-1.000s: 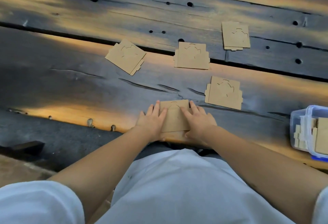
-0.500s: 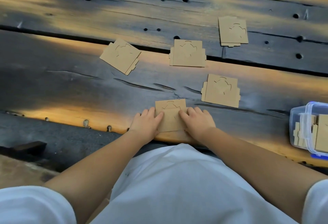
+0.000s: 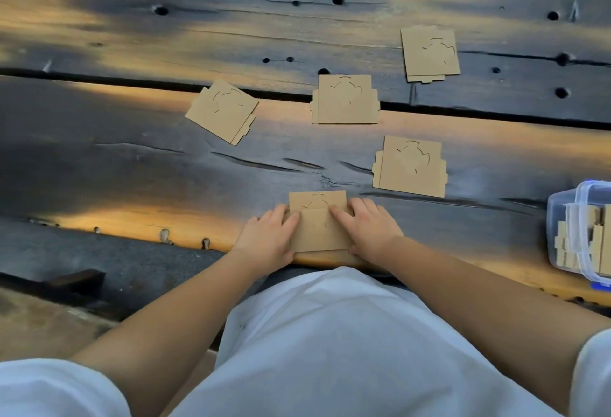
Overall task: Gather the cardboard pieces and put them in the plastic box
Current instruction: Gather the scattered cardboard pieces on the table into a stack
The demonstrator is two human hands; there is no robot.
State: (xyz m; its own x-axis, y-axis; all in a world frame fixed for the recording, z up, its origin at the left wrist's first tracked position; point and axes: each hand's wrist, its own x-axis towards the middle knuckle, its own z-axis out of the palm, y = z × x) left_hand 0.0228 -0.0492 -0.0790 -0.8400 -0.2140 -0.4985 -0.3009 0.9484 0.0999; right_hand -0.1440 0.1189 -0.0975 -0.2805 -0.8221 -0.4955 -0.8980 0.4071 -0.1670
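Currently, near edge: flat brown cardboard piece with a curved cut-out pattern lies on the dark weathered wooden plank table, right at the edge in front of the person.
Orientation: its long axis runs away from the person; the arc-shaped cut sits at the far end; a second layer or folded flap covers the near half.
Left hand: palm down, fingers bent and pressing the left edge of that piece, thumb at the near corner.
Right hand: palm down, fingers curled onto the right edge and top face of the same piece; both hands pinch it between them.
Loose pieces: tilted left cardboard piece, turned diagonally; centre cardboard piece, square to the table across the plank gap; far right cardboard piece; nearer right cardboard piece, just beyond the right hand. All flat, apart from each other.
Container: clear plastic box with blue-trimmed lid clasp at the right frame edge, partly cut off; cardboard pieces stand on edge inside.
Clothing: white garment fills the lower frame.
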